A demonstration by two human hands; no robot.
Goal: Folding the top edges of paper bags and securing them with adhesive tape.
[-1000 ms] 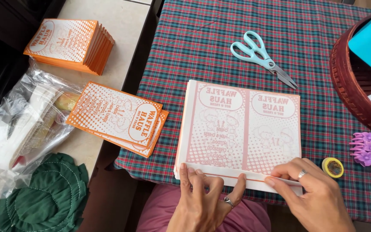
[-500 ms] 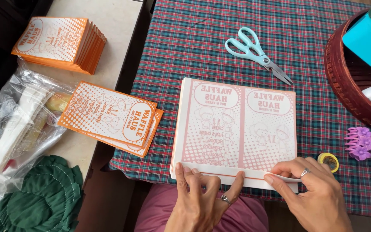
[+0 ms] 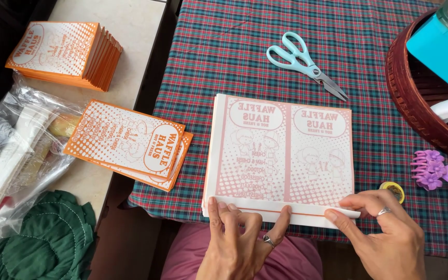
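Note:
A stack of white paper sheets (image 3: 281, 155) printed in pale red lies on the plaid tablecloth (image 3: 265, 67) in front of me. The near edge of the top sheet is folded up into a narrow white strip. My left hand (image 3: 239, 241) presses that folded strip flat at its left and middle, fingers spread. My right hand (image 3: 385, 233), with a ring on one finger, pinches the strip at its right end. Light blue scissors (image 3: 307, 65) lie beyond the sheets, apart from both hands.
Orange printed paper bags lie in a small pile (image 3: 128, 145) and a thicker stack (image 3: 63, 52) on the beige counter at left, by a clear plastic bag (image 3: 11, 150) and green cloth (image 3: 42, 243). A brown basket (image 3: 416, 109), purple hair clip (image 3: 434, 168) and yellow tape roll (image 3: 392, 189) sit right.
The view has shifted slightly. Both hands stay on the near edge of the sheet, the left fingers sliding a little along the folded strip.

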